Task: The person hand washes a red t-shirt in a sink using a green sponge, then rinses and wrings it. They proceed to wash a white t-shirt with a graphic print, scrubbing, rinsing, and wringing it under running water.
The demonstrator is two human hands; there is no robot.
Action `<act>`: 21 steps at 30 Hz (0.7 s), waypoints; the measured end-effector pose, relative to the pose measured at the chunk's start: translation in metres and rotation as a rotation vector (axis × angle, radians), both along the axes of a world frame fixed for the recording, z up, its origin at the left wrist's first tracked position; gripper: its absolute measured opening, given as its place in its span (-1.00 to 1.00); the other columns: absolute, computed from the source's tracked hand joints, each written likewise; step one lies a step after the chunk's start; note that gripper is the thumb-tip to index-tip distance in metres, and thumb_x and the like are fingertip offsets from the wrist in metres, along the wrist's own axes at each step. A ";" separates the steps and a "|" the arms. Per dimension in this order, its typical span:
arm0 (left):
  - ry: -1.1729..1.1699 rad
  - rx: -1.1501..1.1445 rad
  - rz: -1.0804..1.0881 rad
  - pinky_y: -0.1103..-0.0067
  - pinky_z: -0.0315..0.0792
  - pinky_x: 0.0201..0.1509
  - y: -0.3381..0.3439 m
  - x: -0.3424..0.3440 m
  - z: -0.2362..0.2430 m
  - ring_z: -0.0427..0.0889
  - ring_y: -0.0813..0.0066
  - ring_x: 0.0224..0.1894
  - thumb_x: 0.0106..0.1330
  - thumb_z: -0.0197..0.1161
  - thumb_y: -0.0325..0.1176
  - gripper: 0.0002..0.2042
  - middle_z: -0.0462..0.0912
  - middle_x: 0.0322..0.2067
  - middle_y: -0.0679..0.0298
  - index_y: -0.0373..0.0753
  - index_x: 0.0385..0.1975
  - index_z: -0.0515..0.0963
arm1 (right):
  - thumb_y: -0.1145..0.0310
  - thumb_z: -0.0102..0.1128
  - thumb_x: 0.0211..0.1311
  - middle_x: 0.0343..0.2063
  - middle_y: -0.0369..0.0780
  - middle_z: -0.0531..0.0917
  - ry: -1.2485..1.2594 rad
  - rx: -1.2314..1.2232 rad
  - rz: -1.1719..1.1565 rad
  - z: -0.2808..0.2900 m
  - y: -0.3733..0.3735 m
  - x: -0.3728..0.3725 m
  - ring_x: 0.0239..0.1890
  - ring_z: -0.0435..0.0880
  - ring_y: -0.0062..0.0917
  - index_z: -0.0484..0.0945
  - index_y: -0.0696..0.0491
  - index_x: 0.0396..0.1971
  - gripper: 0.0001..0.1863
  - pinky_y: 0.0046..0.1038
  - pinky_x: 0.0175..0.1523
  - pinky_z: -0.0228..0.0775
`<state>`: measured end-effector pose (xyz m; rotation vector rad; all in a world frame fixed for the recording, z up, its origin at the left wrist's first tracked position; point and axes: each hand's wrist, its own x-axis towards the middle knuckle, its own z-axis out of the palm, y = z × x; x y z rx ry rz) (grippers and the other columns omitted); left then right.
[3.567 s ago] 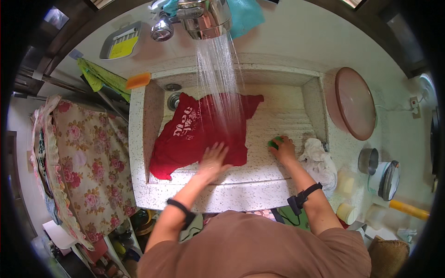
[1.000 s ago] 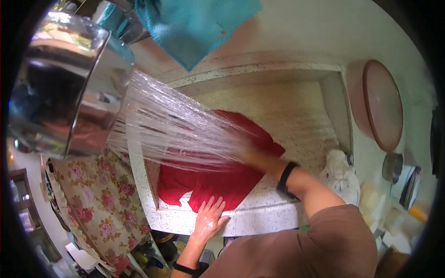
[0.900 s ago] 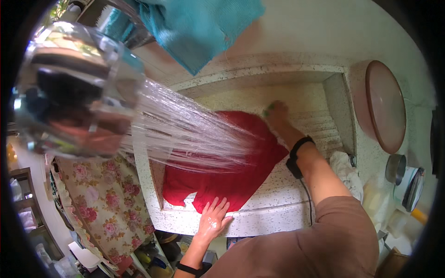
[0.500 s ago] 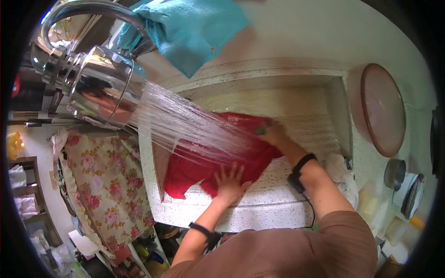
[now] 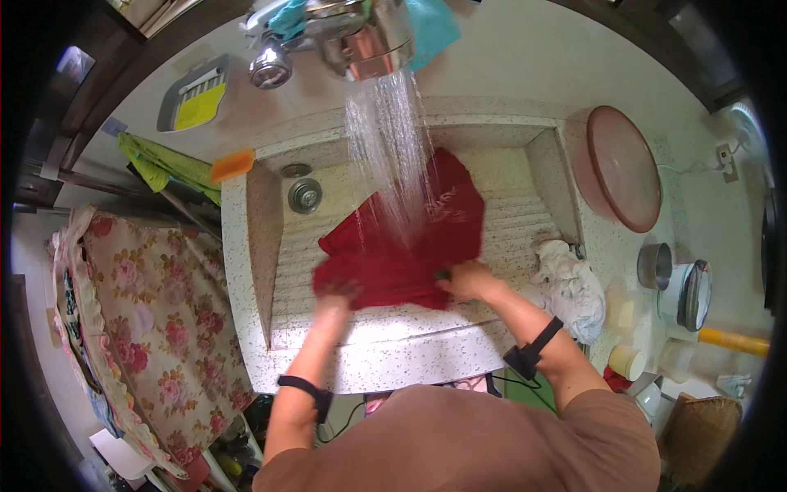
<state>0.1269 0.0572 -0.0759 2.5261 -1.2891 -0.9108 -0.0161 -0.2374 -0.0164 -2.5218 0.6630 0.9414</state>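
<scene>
A wet red garment (image 5: 393, 246) lies spread over the ribbed slope of a speckled stone wash sink (image 5: 385, 373). Water from a chrome faucet (image 5: 365, 41) pours onto its middle. My left hand (image 5: 332, 299) is at the cloth's near left corner, its fingers smeared by motion. At the near right edge my right hand (image 5: 471, 281) is closed around a small dark green piece (image 5: 443, 275), pressed against the cloth; its kind is too blurred to name.
A white wet cloth (image 5: 570, 291) is bunched on the right rim. A pinkish basin (image 5: 625, 168) leans behind it, near a metal bowl (image 5: 654, 266). An orange block (image 5: 233, 166) sits at the left back corner. Flowered fabric (image 5: 156, 328) hangs at left.
The view has swung, so the faucet now appears higher and nearer the middle. My right hand has come nearer me along the garment; my left hand has shifted to its left corner.
</scene>
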 end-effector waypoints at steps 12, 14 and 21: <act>-0.129 -0.350 0.051 0.17 0.23 0.30 -0.038 -0.073 0.017 0.38 0.09 0.23 0.24 0.18 -0.31 -0.67 0.50 0.13 0.07 -0.20 -0.01 0.54 | 0.01 0.14 0.23 0.04 -0.11 0.54 -0.520 0.356 -0.005 -0.037 0.024 0.028 0.16 0.45 -0.24 0.57 -0.12 0.06 -0.55 -0.23 0.26 0.27; 0.020 -0.331 0.018 0.25 0.37 0.17 -0.007 -0.083 0.027 0.57 0.11 0.02 0.21 0.14 -0.40 -0.72 0.65 -0.10 0.12 -0.19 -0.08 0.58 | 0.01 0.16 0.21 0.03 -0.11 0.55 -0.705 0.575 0.319 -0.047 0.067 0.031 0.21 0.39 -0.20 0.58 -0.13 0.02 -0.57 -0.17 0.30 0.20; 0.078 -0.416 0.142 0.29 0.39 0.20 0.025 -0.092 0.045 0.59 0.28 0.07 0.17 0.21 -0.50 -0.79 0.66 -0.05 0.24 -0.17 -0.19 0.61 | -0.05 0.19 0.14 -0.08 -0.05 0.60 -0.530 -0.091 0.017 -0.161 -0.093 0.111 -0.06 0.55 -0.23 0.64 0.06 -0.17 -0.52 -0.17 -0.02 0.36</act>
